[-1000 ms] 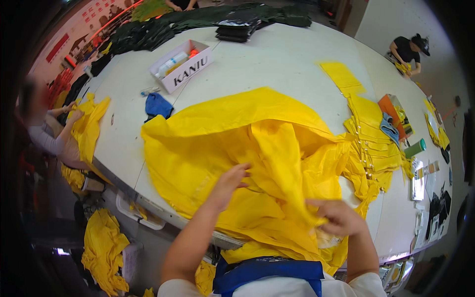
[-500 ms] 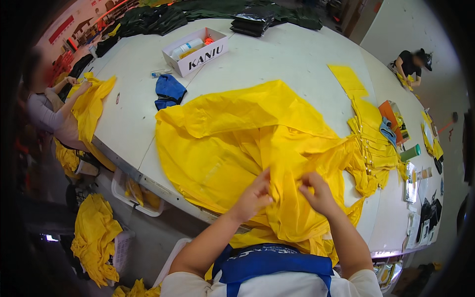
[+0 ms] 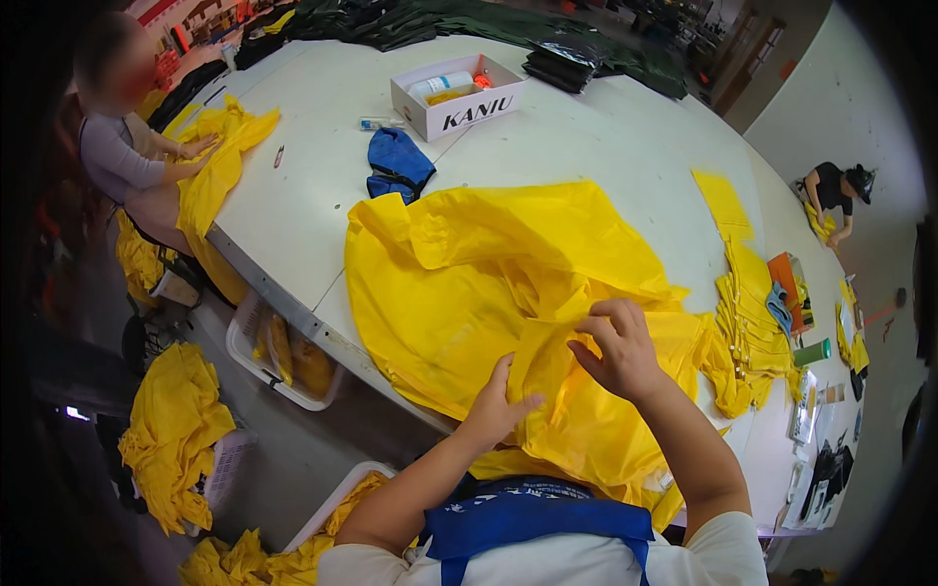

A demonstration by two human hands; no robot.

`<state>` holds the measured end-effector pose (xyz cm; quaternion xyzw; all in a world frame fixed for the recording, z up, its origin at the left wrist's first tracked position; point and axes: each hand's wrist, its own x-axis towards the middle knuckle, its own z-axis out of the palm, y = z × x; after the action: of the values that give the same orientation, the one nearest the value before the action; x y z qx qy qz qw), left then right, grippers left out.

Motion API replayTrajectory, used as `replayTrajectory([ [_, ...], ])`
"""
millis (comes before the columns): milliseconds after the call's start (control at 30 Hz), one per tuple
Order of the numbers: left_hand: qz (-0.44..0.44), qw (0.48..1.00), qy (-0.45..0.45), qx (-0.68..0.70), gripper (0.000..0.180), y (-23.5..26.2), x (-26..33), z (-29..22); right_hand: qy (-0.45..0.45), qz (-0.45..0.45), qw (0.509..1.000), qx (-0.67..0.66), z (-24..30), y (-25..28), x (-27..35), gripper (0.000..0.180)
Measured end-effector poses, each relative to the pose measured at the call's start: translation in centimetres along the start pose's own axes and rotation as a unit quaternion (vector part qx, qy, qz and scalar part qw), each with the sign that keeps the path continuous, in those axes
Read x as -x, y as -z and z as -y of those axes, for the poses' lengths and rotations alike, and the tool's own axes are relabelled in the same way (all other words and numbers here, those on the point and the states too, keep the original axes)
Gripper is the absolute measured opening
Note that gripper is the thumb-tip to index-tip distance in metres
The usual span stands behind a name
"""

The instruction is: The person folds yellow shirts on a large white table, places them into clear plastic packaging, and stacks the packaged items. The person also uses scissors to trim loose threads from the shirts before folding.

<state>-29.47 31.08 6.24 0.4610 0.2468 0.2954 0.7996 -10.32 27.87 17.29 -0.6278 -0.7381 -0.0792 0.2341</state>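
Note:
A large yellow garment (image 3: 440,322) of thin, slightly shiny material lies crumpled and partly opened out before me, hanging over the table's near edge toward my body. My left hand (image 3: 496,408) is closed on a raised fold of it, thumb up along one side and fingers partly hidden by the cloth. Just right of that fold, my right hand (image 3: 621,350) hovers close over the garment, its fingers bent and spread, with a gap between thumb and forefinger. Whether its fingertips touch the cloth is hard to make out.
On the white table (image 3: 322,195) are a blue cloth item (image 3: 399,161), a white box (image 3: 459,103) with a bottle inside, and stacked yellow pieces (image 3: 752,303) at right. A co-worker (image 3: 127,156) handles yellow cloth at left; another person (image 3: 832,200) works far right. Baskets (image 3: 283,356) stand below.
My right hand has risen and opened its fingers more. My left hand has shifted slightly down and now grips a raised fold. The view has turned, so the table appears moved right and down.

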Motion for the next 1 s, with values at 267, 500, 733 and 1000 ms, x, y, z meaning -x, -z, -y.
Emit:
replayTrajectory([
  [267, 0.084, 0.979, 0.11, 0.147, 0.025, 1.5, -3.1, -2.2, -0.062, 0.248, 0.926, -0.278, -3.4, 0.5, -3.1, 0.037],
  [500, 0.064, 0.953, 0.14, 0.26, 0.022, 0.0, -3.1, -2.3, -0.098, 0.319, 0.816, -0.473, -2.0, 1.9, -4.5, 0.028],
  [733, 0.092, 0.991, 0.098, -0.008, 0.02, 2.1, -3.3, 0.0, 0.072, 0.269, 0.889, -0.363, -2.8, -1.4, -4.8, 0.016],
  [1000, -0.523, 0.727, 0.003, -0.445, 0.046, 17.3, 0.4, 4.8, -0.168, 0.37, 0.818, -0.408, 0.6, -8.8, -2.5, 0.012],
])
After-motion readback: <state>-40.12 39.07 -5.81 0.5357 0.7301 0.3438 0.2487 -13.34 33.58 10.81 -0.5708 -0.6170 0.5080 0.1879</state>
